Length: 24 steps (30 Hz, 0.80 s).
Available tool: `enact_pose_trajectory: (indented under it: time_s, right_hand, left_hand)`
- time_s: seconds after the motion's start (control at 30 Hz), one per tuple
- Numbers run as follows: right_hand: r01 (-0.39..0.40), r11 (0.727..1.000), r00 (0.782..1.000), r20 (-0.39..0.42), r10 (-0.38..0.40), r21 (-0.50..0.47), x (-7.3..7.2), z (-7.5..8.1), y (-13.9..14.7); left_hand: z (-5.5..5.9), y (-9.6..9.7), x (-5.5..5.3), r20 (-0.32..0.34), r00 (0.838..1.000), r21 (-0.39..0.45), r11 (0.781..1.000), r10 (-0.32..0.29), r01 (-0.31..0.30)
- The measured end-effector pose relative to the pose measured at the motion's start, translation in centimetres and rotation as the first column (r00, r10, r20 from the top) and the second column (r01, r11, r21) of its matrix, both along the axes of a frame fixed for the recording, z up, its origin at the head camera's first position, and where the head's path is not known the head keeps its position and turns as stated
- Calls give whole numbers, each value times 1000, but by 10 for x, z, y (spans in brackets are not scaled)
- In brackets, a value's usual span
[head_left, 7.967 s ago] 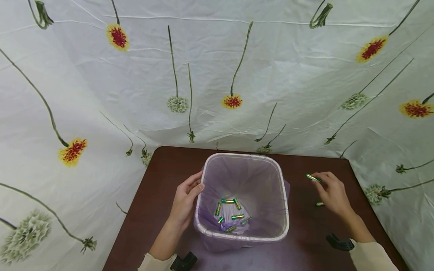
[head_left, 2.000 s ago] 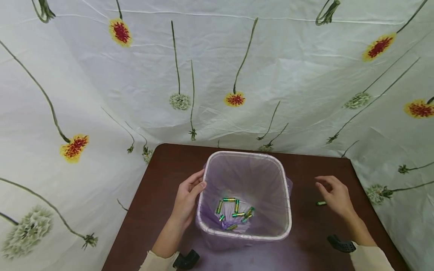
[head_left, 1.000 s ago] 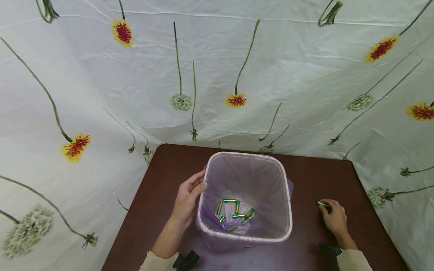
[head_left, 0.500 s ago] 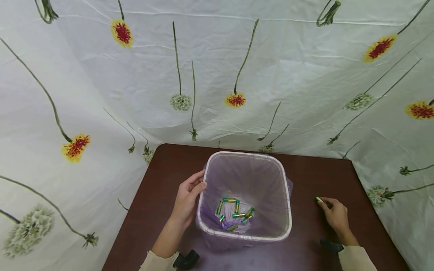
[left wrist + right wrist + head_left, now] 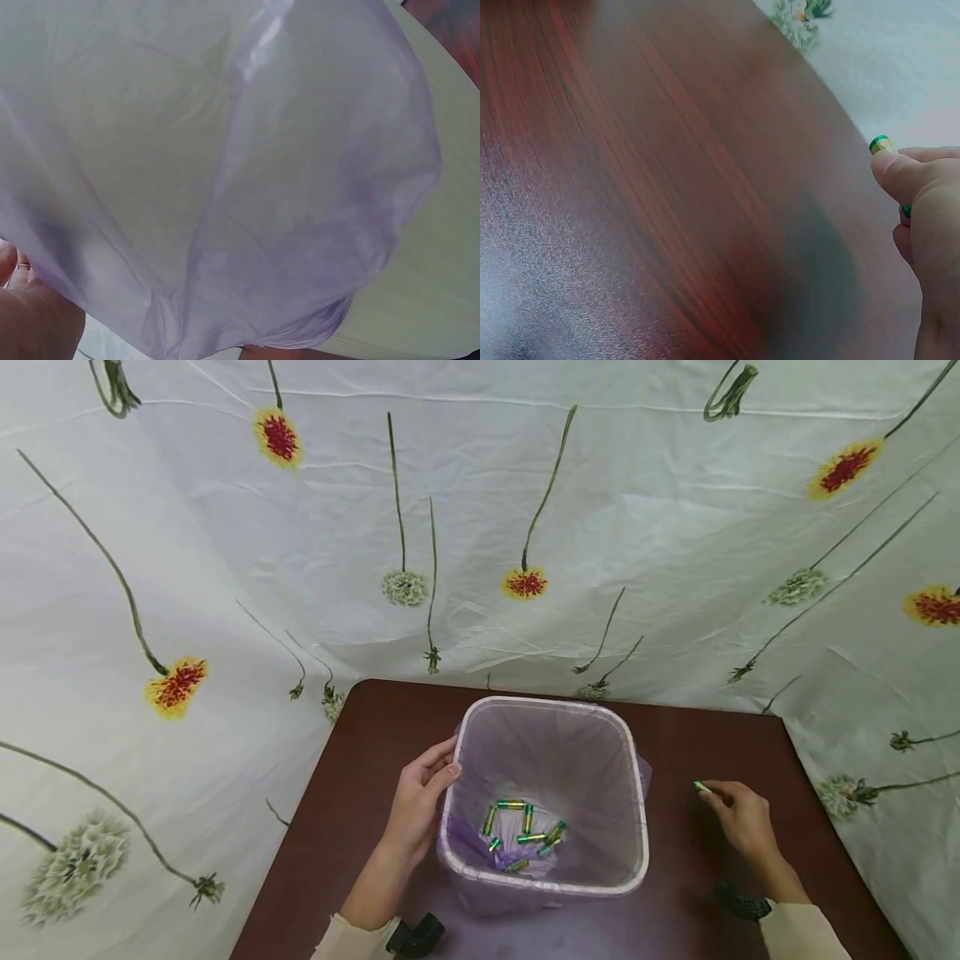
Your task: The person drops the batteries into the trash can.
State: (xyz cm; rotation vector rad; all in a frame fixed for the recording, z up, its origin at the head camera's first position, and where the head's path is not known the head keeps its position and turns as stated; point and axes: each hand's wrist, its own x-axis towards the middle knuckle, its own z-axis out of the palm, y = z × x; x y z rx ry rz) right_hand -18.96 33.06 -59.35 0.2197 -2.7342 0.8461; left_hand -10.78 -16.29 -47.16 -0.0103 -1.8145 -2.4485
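Note:
In the head view, a square bin [image 5: 543, 888] lined with a thin purple plastic bag [image 5: 300, 247] stands mid-table. Several green-and-gold batteries [image 5: 532, 838] lie loose on its bottom. My left hand [image 5: 414, 797] grips the bin's left rim, thumb on the edge and fingers along the outside; the bag hides most of that hand in the left wrist view. To the right of the bin, my right hand [image 5: 742, 818] pinches one more battery [image 5: 882, 145] between thumb and fingers. One green end pokes past the thumb, and the fingers cover much of the rest.
The dark reddish-brown wooden table [image 5: 405, 710] has its right edge just beyond my right hand. A white cloth [image 5: 330, 527] printed with flowers hangs behind and at both sides. Each wrist wears a black strap [image 5: 417, 935].
The battery my right hand held at first now lies in the bin. That hand then reached down, took another battery off the table and rose slightly with it. The left hand stayed on the rim.

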Motion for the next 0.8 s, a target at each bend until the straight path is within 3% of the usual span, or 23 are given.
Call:
enact_pose_trajectory:
  time_s: [0.4, 0.8]
  right_hand:
    - [-60, 998, 998, 11, 60, -4, -4, 28, -15]
    - [-146, 989, 980, -136, 147, 13, -9, 56, -34]
  left_hand:
    - [3, -1, 0, 2, 1000, 0, 1000, 14, -14]
    - [1, 1, 0, 15, 1000, -1, 1000, 7, -7]
